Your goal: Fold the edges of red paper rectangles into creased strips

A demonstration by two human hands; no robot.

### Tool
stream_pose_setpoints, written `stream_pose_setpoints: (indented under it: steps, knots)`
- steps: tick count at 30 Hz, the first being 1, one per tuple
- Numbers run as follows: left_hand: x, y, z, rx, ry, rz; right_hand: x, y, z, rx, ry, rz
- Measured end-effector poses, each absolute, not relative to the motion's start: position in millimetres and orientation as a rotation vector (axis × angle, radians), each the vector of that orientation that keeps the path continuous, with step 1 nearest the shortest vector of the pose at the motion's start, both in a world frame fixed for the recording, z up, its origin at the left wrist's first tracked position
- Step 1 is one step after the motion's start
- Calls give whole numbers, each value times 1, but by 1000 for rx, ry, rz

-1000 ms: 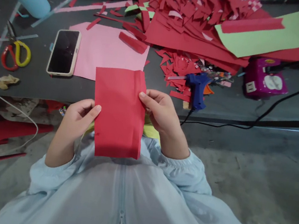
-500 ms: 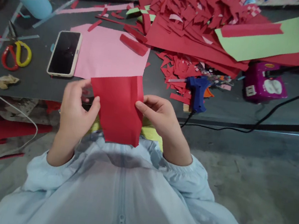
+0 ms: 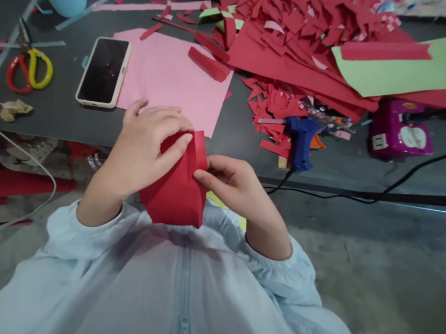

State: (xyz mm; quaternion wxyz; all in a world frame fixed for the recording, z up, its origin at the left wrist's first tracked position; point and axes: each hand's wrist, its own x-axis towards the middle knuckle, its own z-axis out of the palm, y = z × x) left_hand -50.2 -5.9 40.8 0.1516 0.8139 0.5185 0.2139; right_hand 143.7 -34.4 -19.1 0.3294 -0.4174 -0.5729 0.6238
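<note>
The right hand [image 3: 240, 189] pinches the right edge of a folded, bright-red paper sheet [image 3: 179, 199] between thumb and fingers. The left hand [image 3: 142, 150] curves over the sheet's upper left part, thumb tip close to the forefinger; whether it grips, I cannot tell. The sheet is in front of the pale-blue zipped jacket [image 3: 140, 282], near the dark grey tabletop [image 3: 56, 116] bearing a flat pink paper sheet [image 3: 179, 89]

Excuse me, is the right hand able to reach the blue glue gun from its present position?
Probably yes: the blue glue gun lies close by, and nothing tall seems to stand between. However, the right hand is pinching the red paper.
</note>
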Motion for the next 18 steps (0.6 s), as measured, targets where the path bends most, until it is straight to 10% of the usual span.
stream_pose_setpoints:
  steps: [18]
  knots:
    - [-50,-8,50,1753,1331,728,125,-19,8,-1014,-1100,1481]
